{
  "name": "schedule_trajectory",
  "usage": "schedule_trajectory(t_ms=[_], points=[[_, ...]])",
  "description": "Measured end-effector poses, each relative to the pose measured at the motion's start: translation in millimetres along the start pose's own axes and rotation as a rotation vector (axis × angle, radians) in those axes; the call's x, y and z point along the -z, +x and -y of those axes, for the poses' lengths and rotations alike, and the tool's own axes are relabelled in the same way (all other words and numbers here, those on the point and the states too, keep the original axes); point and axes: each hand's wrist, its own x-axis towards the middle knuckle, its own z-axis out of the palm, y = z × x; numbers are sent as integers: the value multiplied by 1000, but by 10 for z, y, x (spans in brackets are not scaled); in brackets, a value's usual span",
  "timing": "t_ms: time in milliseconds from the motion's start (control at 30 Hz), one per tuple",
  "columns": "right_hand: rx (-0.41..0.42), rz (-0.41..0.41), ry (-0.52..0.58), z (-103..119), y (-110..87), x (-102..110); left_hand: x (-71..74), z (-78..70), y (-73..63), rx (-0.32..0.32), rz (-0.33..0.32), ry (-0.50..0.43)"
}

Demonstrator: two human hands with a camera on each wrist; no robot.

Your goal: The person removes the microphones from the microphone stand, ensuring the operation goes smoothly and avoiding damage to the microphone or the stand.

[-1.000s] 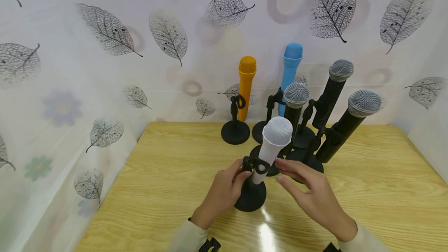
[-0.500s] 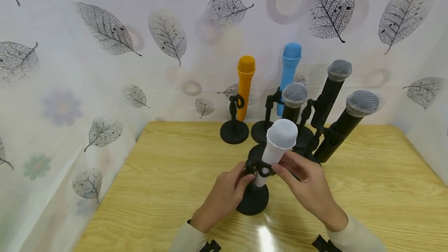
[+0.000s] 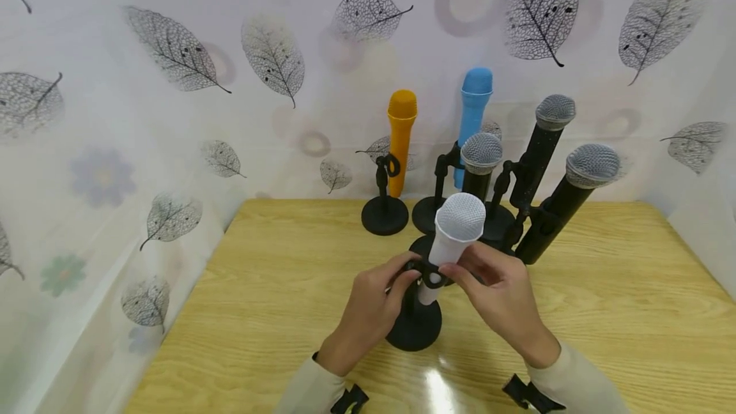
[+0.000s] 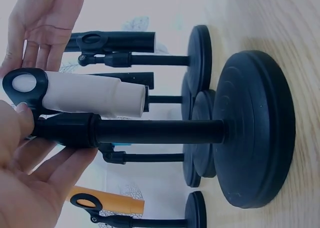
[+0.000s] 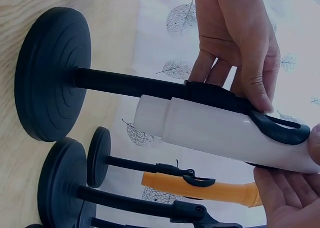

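Note:
A white microphone (image 3: 459, 222) leans in the ring clip (image 3: 432, 275) of a black desk stand (image 3: 415, 328), its mesh head up. My left hand (image 3: 368, 305) pinches the stand's top joint between thumb and fingers, just beside the clip. Around the white handle, close by the ring, my right hand (image 3: 508, 299) grips with thumb in front and fingers behind. In the left wrist view the handle's lower end (image 4: 132, 98) sticks out below the clip, alongside the pole (image 4: 160, 132). The right wrist view shows my left thumb (image 5: 257, 90) on the joint.
Behind stand an orange microphone (image 3: 401, 145), a blue one (image 3: 473, 114) and several black ones with silver heads (image 3: 592, 165), all on black stands. They crowd close behind my right hand on the wooden table (image 3: 259, 312). A leaf-patterned cloth (image 3: 322, 82) hangs behind.
My right hand has come in from beside the white microphone and now grips its handle. The stand has shifted slightly to the right, and my left fingers sit higher at the joint.

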Motion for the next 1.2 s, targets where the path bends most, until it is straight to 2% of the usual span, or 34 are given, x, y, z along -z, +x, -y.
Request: schedule_trajectory(t_ms=[233,400,933,1033,1200], points=[[28,2,-184,31,47,-1,11,-5,1,-10,-18,33],[47,16,-230,56,87,-3,11,9,-4,-21,-30,44],[23,50,-244,99,131,61,10,-43,33,3,43,67],[-6,71,-207,91,126,81,1,-40,47,-22,27,69],[-46,86,-137,87,118,93,-15,-12,53,-79,-34,63]])
